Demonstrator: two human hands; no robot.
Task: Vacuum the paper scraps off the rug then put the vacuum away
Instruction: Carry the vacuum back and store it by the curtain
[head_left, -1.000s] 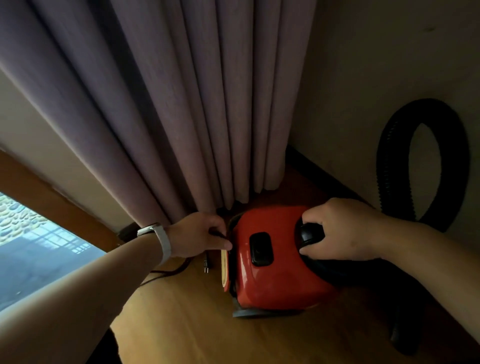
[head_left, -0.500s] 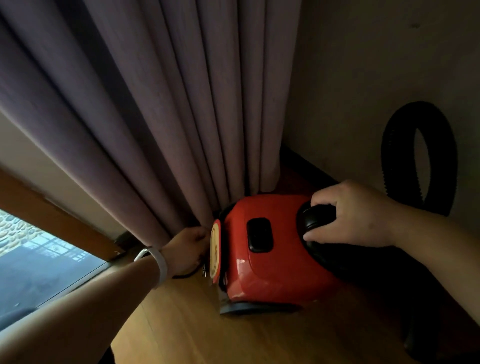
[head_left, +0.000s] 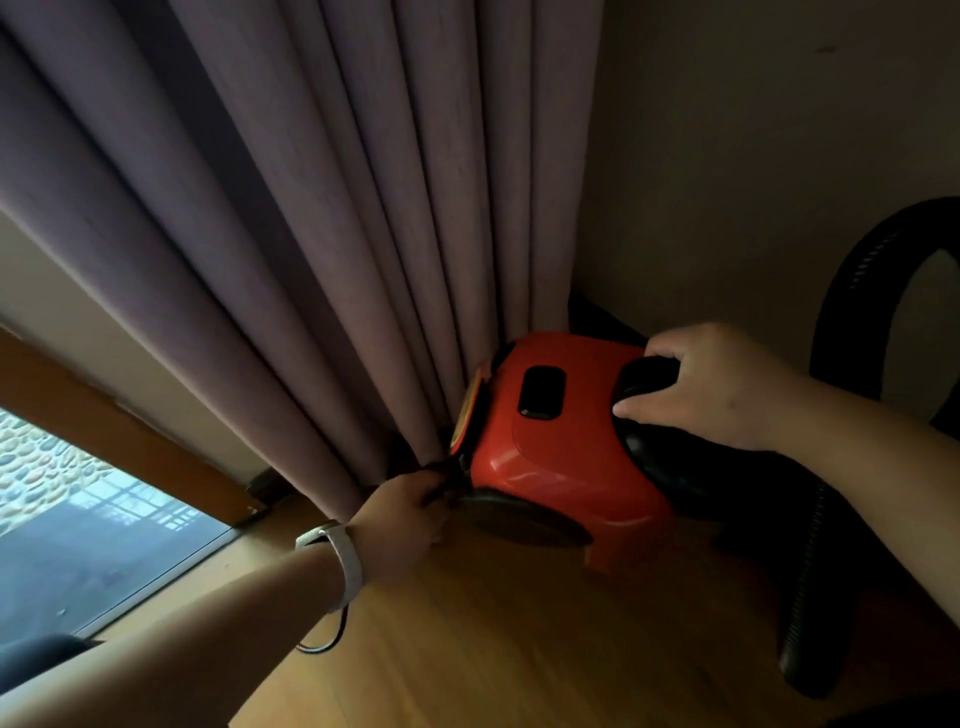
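A red canister vacuum (head_left: 550, 457) sits on the wooden floor in the corner, its rear end against the curtain. My right hand (head_left: 701, 384) grips the black carry handle (head_left: 649, 379) on top of it. My left hand (head_left: 405, 509), with a white wristband, is at the vacuum's lower rear by the wheel, fingers curled around a dark part of the power cord (head_left: 332, 636); the fingertips are hidden. The black ribbed hose (head_left: 810, 587) runs from the vacuum's front and loops up against the wall at right. No rug or paper scraps are in view.
Mauve curtains (head_left: 322, 218) hang down to the floor behind the vacuum. A beige wall (head_left: 753, 156) with a dark skirting board closes the corner on the right. A floor-level window (head_left: 78, 545) with a wooden frame lies at the left. Wooden floor (head_left: 493, 649) extends toward me.
The vacuum has been pushed back and turned into the corner, its rear now against the curtain. My left hand dropped from the rear face to the lower rear near the wheel.
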